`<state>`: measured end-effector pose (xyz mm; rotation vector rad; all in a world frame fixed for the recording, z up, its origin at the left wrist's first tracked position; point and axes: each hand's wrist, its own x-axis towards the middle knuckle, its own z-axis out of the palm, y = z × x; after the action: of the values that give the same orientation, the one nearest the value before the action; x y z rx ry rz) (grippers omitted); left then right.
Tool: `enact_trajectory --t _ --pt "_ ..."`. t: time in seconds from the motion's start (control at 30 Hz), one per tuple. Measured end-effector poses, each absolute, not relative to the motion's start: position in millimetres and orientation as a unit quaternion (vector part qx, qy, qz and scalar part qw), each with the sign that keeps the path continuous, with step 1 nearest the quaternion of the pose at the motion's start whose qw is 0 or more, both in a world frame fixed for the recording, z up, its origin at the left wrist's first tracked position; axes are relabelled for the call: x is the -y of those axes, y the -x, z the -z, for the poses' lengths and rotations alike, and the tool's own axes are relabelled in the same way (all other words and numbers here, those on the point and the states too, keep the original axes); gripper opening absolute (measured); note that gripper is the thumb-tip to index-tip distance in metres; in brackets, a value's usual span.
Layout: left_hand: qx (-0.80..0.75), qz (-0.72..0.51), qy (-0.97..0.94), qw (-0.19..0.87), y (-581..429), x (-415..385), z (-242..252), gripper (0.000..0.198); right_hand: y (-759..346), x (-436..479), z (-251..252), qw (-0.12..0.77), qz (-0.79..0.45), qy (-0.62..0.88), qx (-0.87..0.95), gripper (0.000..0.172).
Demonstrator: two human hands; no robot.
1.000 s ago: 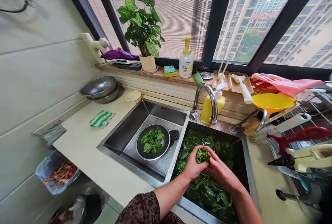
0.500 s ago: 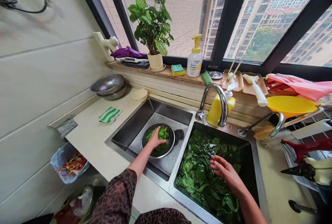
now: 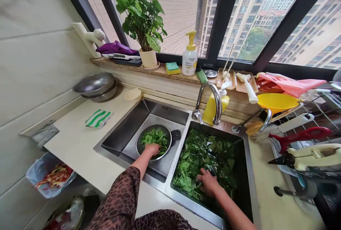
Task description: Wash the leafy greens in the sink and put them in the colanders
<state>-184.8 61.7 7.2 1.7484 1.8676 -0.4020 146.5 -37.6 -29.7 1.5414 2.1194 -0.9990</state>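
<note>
My left hand (image 3: pixel 152 149) rests on wet green leaves (image 3: pixel 156 138) in a round steel bowl (image 3: pixel 153 125), which stands in the left basin of a stainless steel double sink (image 3: pixel 112 148). Its fingers are buried in the leaves, so any grip is hidden. My right hand (image 3: pixel 209 182) is pushed into a dense mass of leafy greens (image 3: pixel 205 162) soaking in water in the right basin, fingers spread among the leaves. Leaves cover the floor of that basin.
A curved steel faucet (image 3: pixel 210 104) rises behind the basins, with a black scouring pad (image 3: pixel 176 137) beside the bowl. Stacked steel bowls (image 3: pixel 94 85) and a green-striped cloth (image 3: pixel 99 118) lie on the counter. A dish rack (image 3: pixel 293 123) with tools stands at right.
My right hand has dropped from just above the leaves down into them. My left hand stays in the bowl, now pressing on the leaves. The whole view has shifted slightly.
</note>
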Motion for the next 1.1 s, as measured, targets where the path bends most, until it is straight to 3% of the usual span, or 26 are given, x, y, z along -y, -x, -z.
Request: enact_trajectory --t 0.1,0.2,0.27,0.33,0.43,0.5,0.6,0.7,0.77,0.83,0.9,1.0,1.1 --pt "-0.712 0.085 -0.656 0.234 166.2 -69.5 -40.5 0.031 -165.9 31.3 34.9 0.187 0.296 -0.629 -0.694 0.038" --pt "-0.659 -0.176 -0.693 0.233 125.6 -59.0 -71.7 0.033 -175.3 26.6 36.2 0.162 0.241 -0.700 -0.652 0.040" --pt "-0.567 -0.299 -0.705 0.303 88.6 -41.7 -75.9 0.029 -175.6 25.7 34.1 0.148 0.269 -0.673 -0.673 0.040" --pt "-0.488 -0.259 -0.735 0.393 51.4 -21.0 -60.8 0.023 -178.4 24.1 29.4 0.140 0.330 -0.612 -0.705 0.032" --pt "-0.454 -0.074 -0.765 0.451 8.4 6.1 -13.3 0.038 -190.2 19.6 17.7 0.153 0.347 -0.611 -0.695 0.022" --pt "-0.493 0.018 -0.743 0.452 -8.0 17.4 18.9 0.040 -194.8 19.7 9.0 0.153 0.267 -0.683 -0.663 0.030" --pt "-0.532 0.055 -0.699 0.474 -16.1 22.5 46.1 0.025 -182.7 31.6 2.9 0.129 0.182 -0.698 -0.680 0.051" --pt "-0.531 0.015 -0.688 0.494 -11.4 16.5 46.6 0.019 -160.4 50.6 10.6 0.172 0.276 -0.599 -0.732 0.075" --pt "-0.530 -0.016 -0.689 0.494 -6.2 9.3 39.9 0.014 -155.1 56.8 19.4 0.194 0.318 -0.580 -0.724 0.063" --pt "-0.537 -0.048 -0.688 0.485 -1.6 2.0 32.5 0.009 -162.2 53.6 25.1 0.177 0.330 -0.598 -0.709 0.042" --pt "-0.550 -0.115 -0.636 0.529 1.7 -3.7 25.7 0.010 -178.0 43.1 24.6 0.149 0.327 -0.626 -0.692 0.032" --pt "-0.507 -0.268 -0.433 0.696 4.6 -7.1 15.1 0.028 -201.3 25.1 12.7 0.061 0.292 -0.684 -0.665 0.040" --pt "-0.396 -0.336 -0.289 0.804 5.3 -4.8 4.3 0.049 -209.4 15.2 -3.6 -0.112 0.286 -0.694 -0.651 0.041"
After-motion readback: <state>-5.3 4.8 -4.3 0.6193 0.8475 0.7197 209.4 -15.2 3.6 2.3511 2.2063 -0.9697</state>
